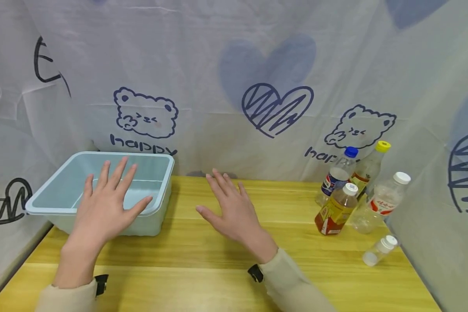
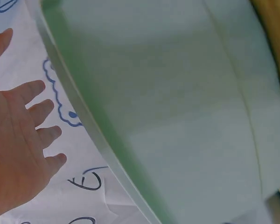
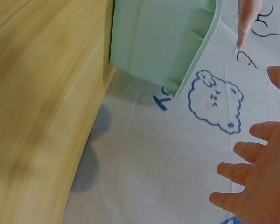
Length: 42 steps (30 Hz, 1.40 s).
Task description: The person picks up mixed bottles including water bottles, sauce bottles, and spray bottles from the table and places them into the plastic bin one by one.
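My left hand [image 1: 107, 203], fingers spread, hovers over the front rim of a pale blue-green plastic basin [image 1: 165, 190] at the left of the table. The left wrist view shows that hand [image 2: 18, 135] above the basin's rim, holding nothing. My right hand [image 1: 235, 212] is held over the middle of the table, its fingers extended and nothing in its grasp. In the right wrist view the same hand [image 3: 261, 168] appears at the right edge, with the basin's outer side [image 3: 154, 42] beyond it.
At the right stand a blue-capped Pepsi bottle [image 1: 335, 177], a yellow-capped bottle [image 1: 368, 167], a bottle of reddish-brown drink [image 1: 336, 210] and a clear white-capped bottle [image 1: 382, 203]. A small clear bottle [image 1: 379, 251] lies nearer. Printed cloth [image 1: 210, 143] hangs behind the wooden table [image 1: 203, 277].
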Each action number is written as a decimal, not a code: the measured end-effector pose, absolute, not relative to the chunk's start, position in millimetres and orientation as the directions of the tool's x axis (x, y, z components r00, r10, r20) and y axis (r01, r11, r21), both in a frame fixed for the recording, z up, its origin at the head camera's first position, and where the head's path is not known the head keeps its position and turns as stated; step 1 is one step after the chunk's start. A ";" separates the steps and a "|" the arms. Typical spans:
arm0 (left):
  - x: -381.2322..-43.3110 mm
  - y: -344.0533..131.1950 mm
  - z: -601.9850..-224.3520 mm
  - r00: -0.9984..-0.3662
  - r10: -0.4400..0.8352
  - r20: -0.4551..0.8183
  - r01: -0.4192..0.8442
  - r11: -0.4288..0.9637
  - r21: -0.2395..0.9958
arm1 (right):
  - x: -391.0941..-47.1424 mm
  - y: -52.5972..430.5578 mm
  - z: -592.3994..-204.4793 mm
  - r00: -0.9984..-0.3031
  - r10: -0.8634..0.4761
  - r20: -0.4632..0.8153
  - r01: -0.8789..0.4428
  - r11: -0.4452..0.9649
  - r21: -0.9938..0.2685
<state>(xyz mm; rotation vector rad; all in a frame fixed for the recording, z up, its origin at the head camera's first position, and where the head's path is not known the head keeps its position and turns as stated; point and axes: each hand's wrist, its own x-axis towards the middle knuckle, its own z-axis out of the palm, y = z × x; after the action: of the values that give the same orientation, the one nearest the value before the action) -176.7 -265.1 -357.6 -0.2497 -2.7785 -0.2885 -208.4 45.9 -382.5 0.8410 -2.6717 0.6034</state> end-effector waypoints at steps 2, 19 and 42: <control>-175.5 -273.8 -360.0 -0.933 0.145 0.330 0.203 0.968 0.149 | -208.2 40.0 -382.7 -0.790 -0.493 0.366 -0.601 0.741 -0.299; -166.0 -349.2 -376.9 -0.962 0.108 0.249 0.131 0.988 0.079 | -206.0 -14.7 -378.4 -0.759 -0.583 0.292 -0.646 0.731 -0.219; -168.2 -422.7 -386.1 -0.979 0.043 0.197 0.049 0.999 0.025 | -215.9 -57.9 -395.2 -0.774 -0.602 0.195 -0.631 0.757 -0.169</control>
<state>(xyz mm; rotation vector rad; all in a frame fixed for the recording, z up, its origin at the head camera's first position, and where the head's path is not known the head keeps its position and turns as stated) -168.2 -422.7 -386.1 -0.0682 -2.9430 -0.0434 -215.9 -57.9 -395.2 0.9955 -2.8224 0.3418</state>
